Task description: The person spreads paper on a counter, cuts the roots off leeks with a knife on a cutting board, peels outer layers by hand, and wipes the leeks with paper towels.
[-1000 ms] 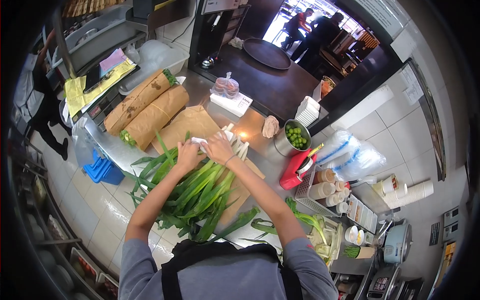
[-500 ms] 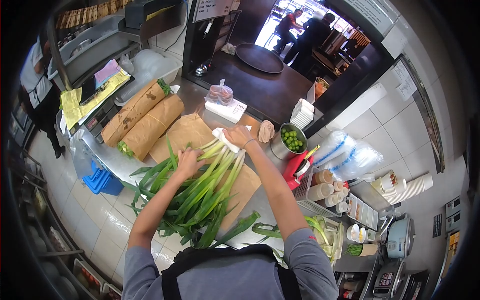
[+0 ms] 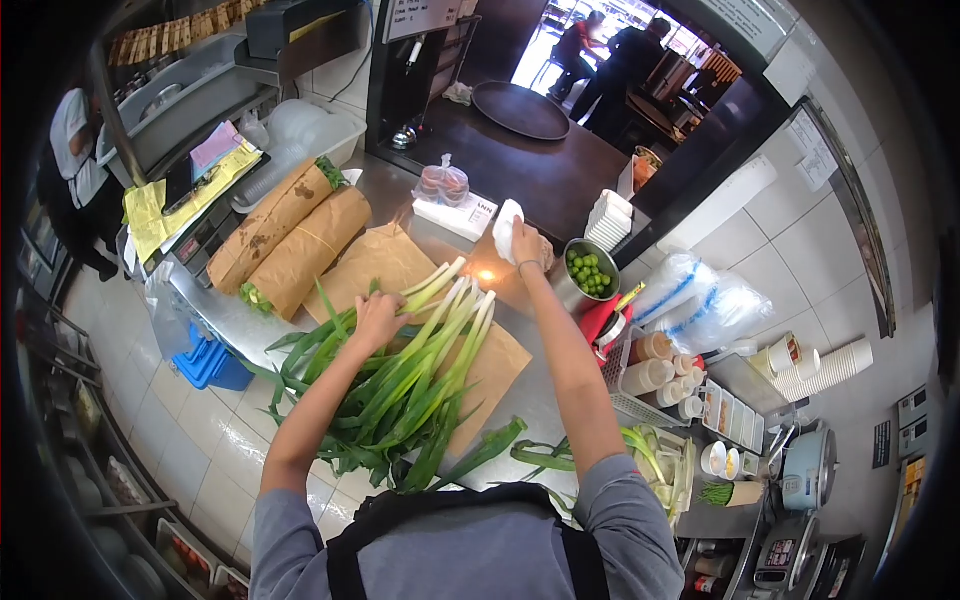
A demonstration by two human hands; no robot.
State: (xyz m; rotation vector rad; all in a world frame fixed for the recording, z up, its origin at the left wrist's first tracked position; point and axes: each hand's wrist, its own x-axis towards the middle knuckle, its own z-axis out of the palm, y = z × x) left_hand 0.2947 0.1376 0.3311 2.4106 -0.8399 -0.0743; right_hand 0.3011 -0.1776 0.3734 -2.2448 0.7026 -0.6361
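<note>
A big bunch of leeks (image 3: 420,360) lies on brown paper (image 3: 495,360) on the metal counter, pale root ends away from me and green leaves toward me. My left hand (image 3: 380,318) is closed over some stalks at the bunch's left side. Beyond the root ends, my right hand (image 3: 530,245) grips a crumpled white paper towel (image 3: 507,228), held up off the leeks. Beside that hand stands a metal pot of small green limes (image 3: 590,275). A crumpled brownish thing behind my right hand is mostly hidden.
Two paper-wrapped bundles of greens (image 3: 310,235) lie at left. A white box (image 3: 455,215) with a bagged item stands behind the leeks. Sauce bottles (image 3: 650,375) in a basket are to the right. A round tray (image 3: 520,110) sits on the pass. A person (image 3: 80,160) stands far left.
My right hand has lifted the white paper towel off the root ends and moved it away and to the right. My left hand has stayed at the stalks.
</note>
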